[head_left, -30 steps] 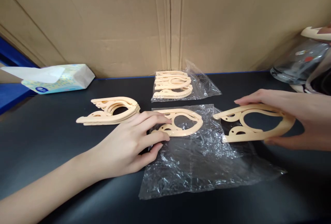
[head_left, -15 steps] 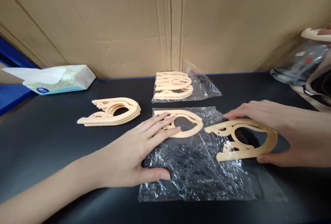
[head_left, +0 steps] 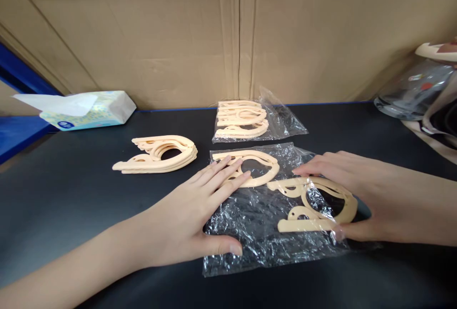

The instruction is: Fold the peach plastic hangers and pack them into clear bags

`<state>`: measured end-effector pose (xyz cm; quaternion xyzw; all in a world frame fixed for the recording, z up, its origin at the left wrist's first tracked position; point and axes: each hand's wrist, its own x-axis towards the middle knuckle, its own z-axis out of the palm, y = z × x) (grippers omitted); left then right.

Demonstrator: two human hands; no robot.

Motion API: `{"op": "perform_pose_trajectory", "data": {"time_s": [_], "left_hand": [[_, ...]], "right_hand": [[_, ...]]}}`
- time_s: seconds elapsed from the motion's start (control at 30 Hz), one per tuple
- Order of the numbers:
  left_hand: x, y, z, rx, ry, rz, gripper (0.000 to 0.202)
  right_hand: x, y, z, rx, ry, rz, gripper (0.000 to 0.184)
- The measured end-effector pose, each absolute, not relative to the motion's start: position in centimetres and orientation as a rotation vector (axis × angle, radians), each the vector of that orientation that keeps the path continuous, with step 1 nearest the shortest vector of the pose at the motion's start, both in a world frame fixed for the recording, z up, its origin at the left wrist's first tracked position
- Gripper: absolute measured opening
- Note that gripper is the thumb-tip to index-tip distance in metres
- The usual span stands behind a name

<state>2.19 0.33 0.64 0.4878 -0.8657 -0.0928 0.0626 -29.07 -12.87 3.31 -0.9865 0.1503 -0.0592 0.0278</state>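
Note:
A clear plastic bag (head_left: 257, 247) lies on the black table with a beige folding hanger (head_left: 266, 175) in its upper left part. My left hand (head_left: 193, 214) rests flat on the bag, fingers spread over that hanger's left end. Between thumb and fingers, my right hand (head_left: 342, 194) grips a second beige folding hanger (head_left: 307, 225) by its curved right end. This hanger sits largely within the bag, its tip close to the first one. Part of its curved end is hidden by my right hand.
A stack of beige folding hangers (head_left: 160, 161) lies at left. Behind the bag is another clear bag (head_left: 285, 123) holding several hangers (head_left: 241, 123). A tissue pack (head_left: 93, 109) stands at the back left, a clear jar (head_left: 403, 94) at the right, cardboard (head_left: 178, 37) along the back.
My right hand has moved left with the hanger, which now reaches deeper into the bag. My left hand stays spread on the bag.

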Motion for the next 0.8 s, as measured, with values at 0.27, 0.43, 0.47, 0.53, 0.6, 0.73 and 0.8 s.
{"op": "perform_pose_trajectory", "data": {"time_s": [0.27,0.43,0.47,0.53,0.6,0.73,0.8], "left_hand": [[2.2,0.3,1.1,1.559,-2.597,-0.437,0.105],[1.9,0.3,1.4,1.662,-2.566,-0.555,0.107],[1.9,0.3,1.4,1.67,-2.565,-0.565,0.107],[1.8,0.2,1.4,1.677,-2.564,-0.575,0.108],[1.8,0.2,1.4,1.672,-2.557,-0.577,0.108],[1.8,0.3,1.3,1.636,-2.541,-0.553,0.105],[1.8,0.3,1.1,1.606,-2.536,-0.527,0.104]], "right_hand": [[-30.6,-14.5,3.0,-2.975,0.532,-0.08,0.104],[-31.2,-15.8,3.4,-2.849,0.632,0.11,0.1],[-31.1,-15.8,3.5,-2.833,0.635,0.122,0.099],[-30.8,-15.5,3.6,-2.801,0.636,0.107,0.099],[-30.3,-14.9,3.6,-2.772,0.629,0.047,0.098],[-29.4,-13.9,3.4,-2.716,0.634,0.024,0.091],[-29.0,-13.7,3.1,-2.669,0.648,0.068,0.089]]}}
